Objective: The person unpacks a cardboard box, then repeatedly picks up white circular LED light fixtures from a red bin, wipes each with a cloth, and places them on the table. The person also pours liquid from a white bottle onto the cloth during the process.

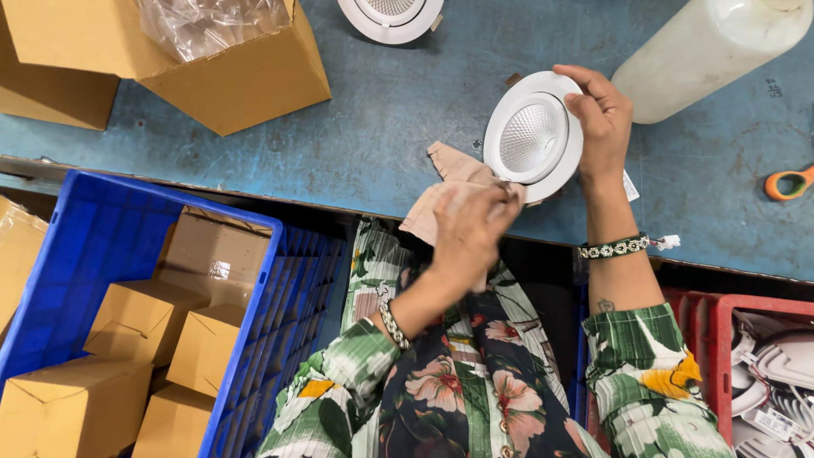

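Right hand fingers curled, clamped on rim of white round downlight; left hand pinched closed on beige cloth, pressed against downlight's lower edge

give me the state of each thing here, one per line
right hand: gripping the white downlight by its rim
white downlight: held tilted above the table, reflector facing up
left hand: pressing a beige cloth to the downlight's edge
beige cloth: crumpled
open carton: flaps open, clear plastic inside
blue crate: holds closed small cartons
red crate: holds white fittings
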